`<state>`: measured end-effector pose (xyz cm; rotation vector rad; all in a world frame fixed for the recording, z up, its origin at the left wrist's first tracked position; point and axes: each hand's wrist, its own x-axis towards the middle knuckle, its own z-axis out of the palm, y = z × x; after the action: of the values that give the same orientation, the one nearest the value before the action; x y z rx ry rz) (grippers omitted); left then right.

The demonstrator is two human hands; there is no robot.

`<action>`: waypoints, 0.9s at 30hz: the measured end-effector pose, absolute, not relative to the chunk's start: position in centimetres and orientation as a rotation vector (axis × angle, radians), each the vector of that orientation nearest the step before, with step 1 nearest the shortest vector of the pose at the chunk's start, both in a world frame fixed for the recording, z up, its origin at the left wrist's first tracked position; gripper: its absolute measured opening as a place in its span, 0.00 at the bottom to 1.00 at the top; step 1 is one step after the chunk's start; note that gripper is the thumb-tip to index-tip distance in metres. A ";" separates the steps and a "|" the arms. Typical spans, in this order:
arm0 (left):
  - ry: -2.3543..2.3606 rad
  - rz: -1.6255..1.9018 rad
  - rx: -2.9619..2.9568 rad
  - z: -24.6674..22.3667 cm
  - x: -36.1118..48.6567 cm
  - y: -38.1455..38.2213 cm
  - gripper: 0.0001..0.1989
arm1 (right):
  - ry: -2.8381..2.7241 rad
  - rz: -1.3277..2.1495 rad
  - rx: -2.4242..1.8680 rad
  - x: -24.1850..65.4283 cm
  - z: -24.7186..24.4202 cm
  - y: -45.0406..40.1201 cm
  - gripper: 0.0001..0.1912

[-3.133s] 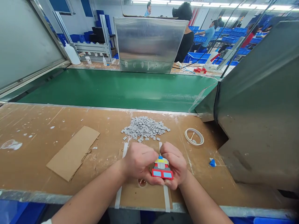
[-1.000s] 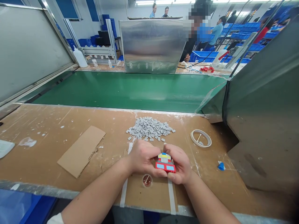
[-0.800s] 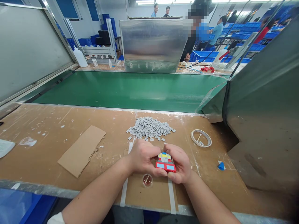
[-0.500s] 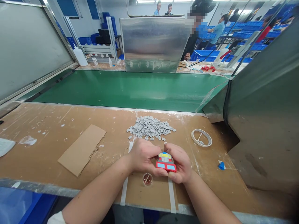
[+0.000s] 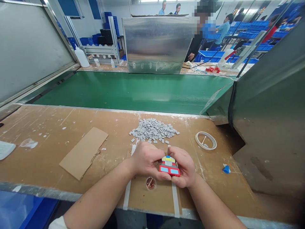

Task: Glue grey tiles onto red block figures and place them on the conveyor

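Observation:
A small red toy vehicle (image 5: 169, 165) with a yellow and grey top, a blue tip and two light-blue panels is held between both hands above the bench. My left hand (image 5: 148, 161) grips its left side, fingers closed round it. From the right, my right hand (image 5: 184, 166) is closed on the other side, thumb at the near edge. Just below the hands stands a small clear cup (image 5: 151, 183) of reddish-brown contents with a thin stick in it. Beyond the hands lies a pile of small grey rectangular pieces (image 5: 153, 129). The toy's underside is hidden.
A cardboard sheet (image 5: 84, 153) lies on the left of the brown bench. To the right are a white ring (image 5: 206, 141), perhaps a tape roll, and a blue scrap (image 5: 226, 169). A green belt (image 5: 124, 90) runs behind. A person (image 5: 199, 38) stands across it.
Both hands and the toy vehicle hold their place. People in the background have shifted slightly to the right.

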<state>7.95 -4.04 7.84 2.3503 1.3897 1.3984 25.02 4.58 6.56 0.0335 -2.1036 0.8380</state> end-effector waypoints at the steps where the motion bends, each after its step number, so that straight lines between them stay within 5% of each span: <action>1: 1.392 1.389 2.353 7.9 7.9 -4.0 0.36 | -2.104 0.843 0.035 25.0 6.6 4.6 0.29; 27: 1.438 1.249 2.386 7.8 7.8 -4.1 0.37 | -2.109 0.817 0.041 24.9 6.9 4.5 0.29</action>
<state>7.78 -4.07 7.75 2.3859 1.4376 1.2492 24.91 4.52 6.91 0.0411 -2.1089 0.8168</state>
